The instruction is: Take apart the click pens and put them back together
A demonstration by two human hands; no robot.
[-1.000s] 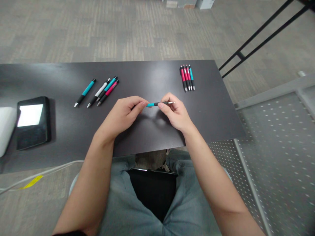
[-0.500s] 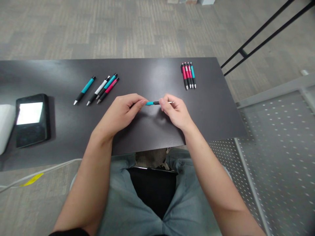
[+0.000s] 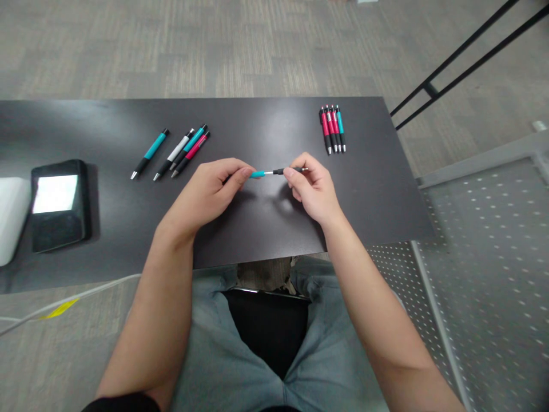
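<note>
My left hand [image 3: 205,193] pinches the teal barrel [image 3: 258,174] of a pen over the dark table [image 3: 266,229]. My right hand [image 3: 315,191] pinches the pen's black grip section [image 3: 278,171]. The two parts are pulled a little apart, and a thin white refill shows between them. A row of several pens [image 3: 332,128], mostly red with one teal, lies at the table's far right. Another group of pens [image 3: 183,150], white, teal and red, lies at the far left of my hands, with a lone teal pen [image 3: 150,153] beside it.
A black device with a lit screen [image 3: 58,203] lies at the table's left, next to a white object [image 3: 9,217] at the frame edge. A white cable [image 3: 64,300] hangs below the table's front edge. A perforated metal surface [image 3: 484,257] stands to the right.
The black grip section has slid right, away from the teal barrel, exposing the white refill. Both hands have shifted slightly up and right.
</note>
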